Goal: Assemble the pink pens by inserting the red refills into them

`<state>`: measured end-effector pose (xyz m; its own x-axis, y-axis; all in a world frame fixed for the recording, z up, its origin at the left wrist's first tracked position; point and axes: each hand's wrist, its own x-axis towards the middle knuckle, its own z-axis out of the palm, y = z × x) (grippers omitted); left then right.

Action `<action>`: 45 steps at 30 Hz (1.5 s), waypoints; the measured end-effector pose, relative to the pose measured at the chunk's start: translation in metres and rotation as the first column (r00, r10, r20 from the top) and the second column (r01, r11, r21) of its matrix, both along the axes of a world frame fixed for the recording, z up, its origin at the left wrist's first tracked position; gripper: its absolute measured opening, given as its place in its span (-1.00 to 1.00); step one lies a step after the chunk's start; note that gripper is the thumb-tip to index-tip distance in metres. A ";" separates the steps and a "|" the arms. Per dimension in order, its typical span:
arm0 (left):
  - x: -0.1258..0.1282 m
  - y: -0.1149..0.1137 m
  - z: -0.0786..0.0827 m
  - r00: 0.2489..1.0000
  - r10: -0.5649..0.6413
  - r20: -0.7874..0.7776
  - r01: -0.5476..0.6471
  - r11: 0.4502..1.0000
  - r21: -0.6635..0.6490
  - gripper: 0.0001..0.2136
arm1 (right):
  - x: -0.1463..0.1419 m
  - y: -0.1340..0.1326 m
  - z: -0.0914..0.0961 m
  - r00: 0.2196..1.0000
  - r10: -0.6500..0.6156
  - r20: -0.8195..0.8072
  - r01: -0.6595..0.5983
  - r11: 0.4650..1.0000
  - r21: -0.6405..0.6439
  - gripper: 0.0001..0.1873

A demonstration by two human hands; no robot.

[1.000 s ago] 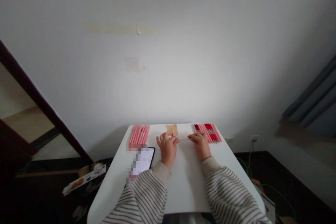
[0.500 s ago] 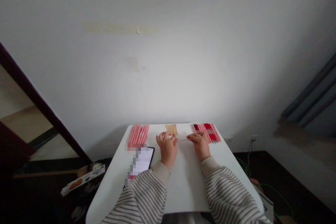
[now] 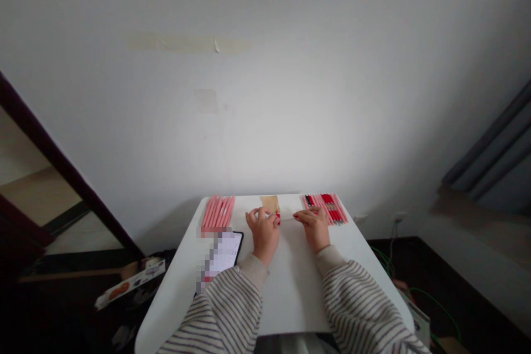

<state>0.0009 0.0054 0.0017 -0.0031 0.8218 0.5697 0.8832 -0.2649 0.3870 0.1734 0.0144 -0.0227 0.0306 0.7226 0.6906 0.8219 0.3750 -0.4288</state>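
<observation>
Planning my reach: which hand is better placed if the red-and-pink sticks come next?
The right hand, probably: it is close to the red-and-pink sticks, with the left hand farther off. Both seem to pinch a thin pale piece, though.

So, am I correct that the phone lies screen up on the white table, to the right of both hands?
Not quite: in the head view, the phone lies to the left of the left hand and the right hand, not to their right. It does lie screen up on the white table.
</observation>
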 end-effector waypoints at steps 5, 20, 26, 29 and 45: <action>0.000 0.001 0.000 1.000 -0.002 -0.009 0.001 1.000 -0.011 -0.81 | 0.000 0.001 -0.001 1.000 0.001 0.014 -0.001 1.000 -0.018 -0.78; 0.002 -0.003 -0.003 0.998 0.049 -0.040 -0.051 0.998 -0.032 -0.82 | 0.002 0.006 -0.010 0.999 -0.011 -0.049 0.011 1.000 -0.007 -0.74; 0.001 -0.001 -0.005 0.999 0.030 -0.029 -0.031 0.999 -0.024 -0.84 | 0.002 0.005 -0.008 0.996 -0.016 -0.082 0.017 1.000 0.009 -0.74; 0.001 0.000 -0.006 0.999 0.034 -0.022 -0.034 0.999 -0.019 -0.86 | 0.002 0.005 -0.006 0.995 -0.008 -0.097 0.009 1.000 0.010 -0.74; 0.002 -0.004 -0.002 0.999 0.035 -0.005 -0.035 0.999 -0.030 -0.80 | 0.004 0.008 -0.007 0.991 0.006 -0.132 0.001 0.999 0.052 -0.72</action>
<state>0.0033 0.0014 -0.0002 -0.0296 0.8380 0.5449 0.8932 -0.2225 0.3907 0.1770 0.0221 -0.0300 0.1223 0.6862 0.7171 0.7583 0.4016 -0.5136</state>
